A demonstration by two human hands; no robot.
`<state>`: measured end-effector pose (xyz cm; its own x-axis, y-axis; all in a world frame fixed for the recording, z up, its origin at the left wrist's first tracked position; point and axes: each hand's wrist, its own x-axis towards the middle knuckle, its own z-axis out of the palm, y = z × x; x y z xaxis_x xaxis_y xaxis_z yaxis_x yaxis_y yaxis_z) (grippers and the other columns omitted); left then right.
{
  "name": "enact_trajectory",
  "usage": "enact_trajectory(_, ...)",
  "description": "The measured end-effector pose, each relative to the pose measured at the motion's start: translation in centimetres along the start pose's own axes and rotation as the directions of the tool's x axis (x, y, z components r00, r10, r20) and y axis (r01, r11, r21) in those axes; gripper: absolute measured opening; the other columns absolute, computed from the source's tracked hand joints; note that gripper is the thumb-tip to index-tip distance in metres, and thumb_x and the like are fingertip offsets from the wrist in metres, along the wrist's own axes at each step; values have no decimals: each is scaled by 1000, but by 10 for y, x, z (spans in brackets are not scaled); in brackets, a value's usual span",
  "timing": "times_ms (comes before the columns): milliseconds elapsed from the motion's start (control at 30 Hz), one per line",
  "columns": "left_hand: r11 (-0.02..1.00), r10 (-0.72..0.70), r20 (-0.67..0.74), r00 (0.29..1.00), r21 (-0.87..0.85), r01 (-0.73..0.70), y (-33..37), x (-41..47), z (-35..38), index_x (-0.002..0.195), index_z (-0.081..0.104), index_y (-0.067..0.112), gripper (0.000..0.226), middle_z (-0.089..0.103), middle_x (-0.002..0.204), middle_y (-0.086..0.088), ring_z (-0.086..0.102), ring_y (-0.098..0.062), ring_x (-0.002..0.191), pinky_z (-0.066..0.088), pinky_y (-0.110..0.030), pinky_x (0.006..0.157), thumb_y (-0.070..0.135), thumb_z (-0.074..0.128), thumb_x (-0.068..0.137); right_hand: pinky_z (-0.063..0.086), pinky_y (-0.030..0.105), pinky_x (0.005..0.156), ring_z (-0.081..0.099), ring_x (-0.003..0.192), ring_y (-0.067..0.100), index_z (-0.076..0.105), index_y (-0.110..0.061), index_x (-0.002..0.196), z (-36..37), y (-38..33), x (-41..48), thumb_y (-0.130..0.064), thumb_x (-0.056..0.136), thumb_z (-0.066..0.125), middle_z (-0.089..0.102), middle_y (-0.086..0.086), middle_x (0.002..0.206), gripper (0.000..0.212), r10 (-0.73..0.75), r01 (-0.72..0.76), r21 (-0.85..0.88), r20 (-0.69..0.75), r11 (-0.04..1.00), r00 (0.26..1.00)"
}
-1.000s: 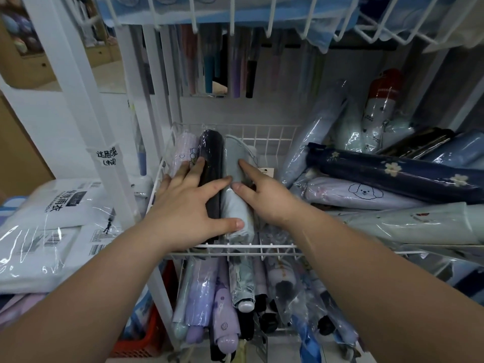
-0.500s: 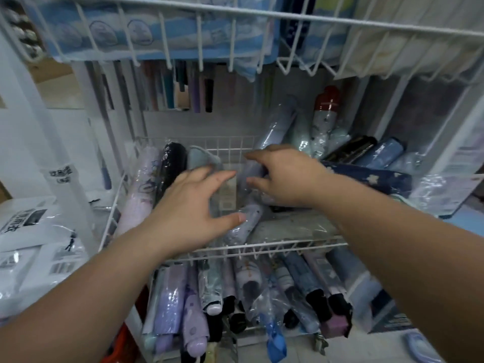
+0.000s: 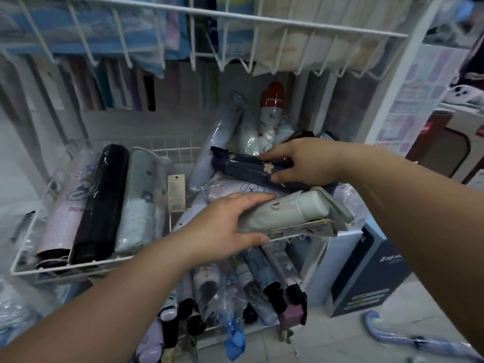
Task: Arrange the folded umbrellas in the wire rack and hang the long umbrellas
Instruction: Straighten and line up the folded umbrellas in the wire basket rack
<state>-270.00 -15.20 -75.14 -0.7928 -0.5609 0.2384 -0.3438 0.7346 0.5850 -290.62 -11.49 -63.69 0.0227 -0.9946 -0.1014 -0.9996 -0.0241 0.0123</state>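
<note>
Hands: the left hand (image 3: 225, 231) clasped the end of a pale green folded umbrella (image 3: 288, 210) at the front right of the wire rack (image 3: 65, 268), while the right hand (image 3: 301, 166) pinched a navy flowered umbrella (image 3: 246, 166) lying across the heap just behind it. Three wrapped umbrellas, lilac (image 3: 68, 203), black (image 3: 102, 203) and pale blue (image 3: 138, 197), lay side by side in the rack's left part; a long umbrella (image 3: 419, 339) lay on the floor at right.

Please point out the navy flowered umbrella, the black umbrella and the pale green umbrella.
navy flowered umbrella (image 3: 246, 169): head view, middle of its sleeve.
black umbrella (image 3: 102, 203): head view, middle of its body.
pale green umbrella (image 3: 288, 209): head view, its upper side.
</note>
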Motion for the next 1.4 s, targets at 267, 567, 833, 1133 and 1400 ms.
enact_trajectory(267,998,39,-76,996,-55,-43,2,6,3,141,49,42,61,59,133,20,53,-1,125,45,-34,107,27,76,89,39,30,108,51,131,17,45,-38,148,-3,9,-8,-35,96,64,51,-6,149,55,18,3,199,-106,980,994)
enact_trajectory(567,925,-195,-340,920,-375,58,8,5,-45,138,52,38,46,68,120,22,64,5,108,54,-32,99,23,67,97,40,21,82,57,95,10,54,-35,143,-14,8,-18,-31,96,66,61,-5,125,48,210,-69,498,-233,864,950)
enact_trajectory(833,798,-428,-341,837,-577,173,-14,23,-63,131,60,33,37,75,110,11,73,-14,99,59,-43,91,20,66,97,41,20,93,54,115,9,54,-31,143,4,-28,-4,-24,96,67,59,-8,135,49,253,18,690,-290,724,923)
enact_trajectory(1133,811,-469,-488,736,-567,142,-30,20,-95,156,18,48,74,38,157,11,48,-15,136,46,-29,99,22,60,101,53,11,69,66,96,6,53,-24,144,27,-79,23,-16,97,65,65,-5,122,49,342,193,923,-309,332,888)
enact_trajectory(1400,897,-436,-604,667,-234,374,-47,-20,-154,151,39,43,55,47,153,9,65,-13,105,51,-20,69,29,60,102,53,41,101,68,110,17,55,-28,142,58,-141,63,-18,95,66,70,-3,124,49,276,260,944,-311,205,910)
